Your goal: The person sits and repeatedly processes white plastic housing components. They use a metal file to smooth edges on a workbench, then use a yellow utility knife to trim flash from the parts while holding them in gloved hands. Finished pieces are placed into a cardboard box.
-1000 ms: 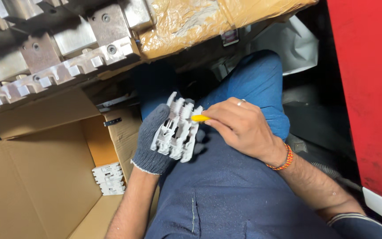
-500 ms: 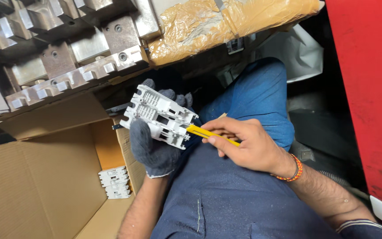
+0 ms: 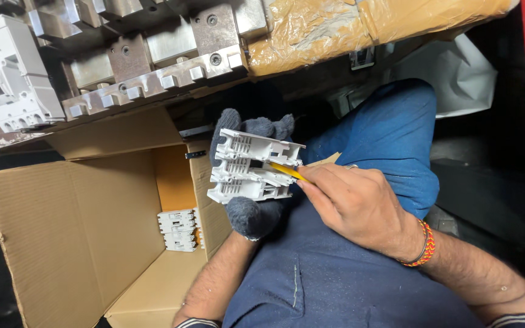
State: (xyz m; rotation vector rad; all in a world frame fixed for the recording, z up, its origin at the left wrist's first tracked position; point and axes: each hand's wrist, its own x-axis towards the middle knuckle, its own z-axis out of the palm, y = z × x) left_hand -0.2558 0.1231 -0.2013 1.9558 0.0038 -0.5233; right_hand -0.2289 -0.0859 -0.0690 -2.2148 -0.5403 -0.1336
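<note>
Cardboard is taking up most of the lower left: an open brown carton (image 3: 80,237) is standing beside the person's blue-trousered lap, and a white moulded plastic part (image 3: 179,229) is lying alone against its inner wall. Above the carton a metal fixture (image 3: 153,61) of grey steel blocks is running along the bench edge, with a white circuit-breaker housing (image 3: 10,76) sitting at its left end and a tan plastic-wrapped bundle (image 3: 347,27) lying to its right. Over the lap, the left hand (image 3: 250,182), wearing a dark knitted glove, is gripping a white ribbed plastic breaker housing (image 3: 253,167) from behind and beneath, fingers curling over its top edge and thumb closing under its lower edge. The bare right hand (image 3: 353,203), ringed and wearing an orange beaded wristband (image 3: 422,243), is pinching a thin yellow tool (image 3: 287,172) between thumb and fingers, its tip pressing into a slot on the housing's right side.
</note>
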